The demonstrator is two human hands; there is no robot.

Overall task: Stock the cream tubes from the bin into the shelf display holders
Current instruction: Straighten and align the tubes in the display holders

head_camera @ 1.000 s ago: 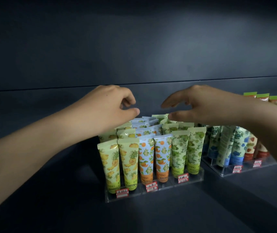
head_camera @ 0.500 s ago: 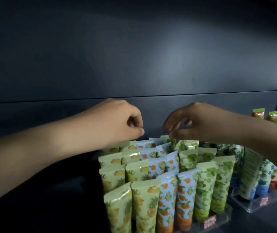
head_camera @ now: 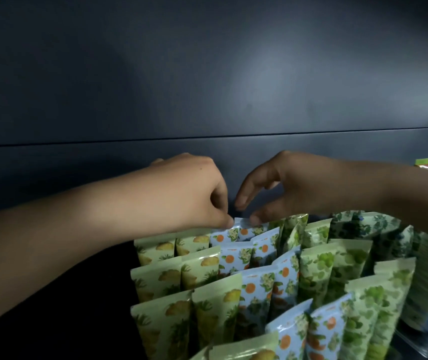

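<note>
Cream tubes stand in stepped rows in the display: yellow pineapple-print tubes (head_camera: 160, 279) at left, blue orange-print tubes (head_camera: 257, 289) in the middle, green tubes (head_camera: 319, 268) at right. My left hand (head_camera: 194, 196) reaches over the back row, its curled fingertips pinching the top edge of a back-row blue tube (head_camera: 224, 236). My right hand (head_camera: 288, 185) hovers beside it, fingers curved. Its thumb touches the top of the neighbouring back-row blue tube (head_camera: 249, 229), and its forefinger hangs just above. The holder beneath the tubes is hidden.
A dark blue back wall (head_camera: 207, 100) rises right behind the back row. A second group of dark green and blue printed tubes (head_camera: 389, 229) stands at right under my right forearm. Green-capped tube tops (head_camera: 424, 163) show at the far right edge.
The view has moved closer to the tubes. Both hands came down and together onto the back row, the left fingers closing on a blue tube's top edge and the right thumb meeting its neighbour.
</note>
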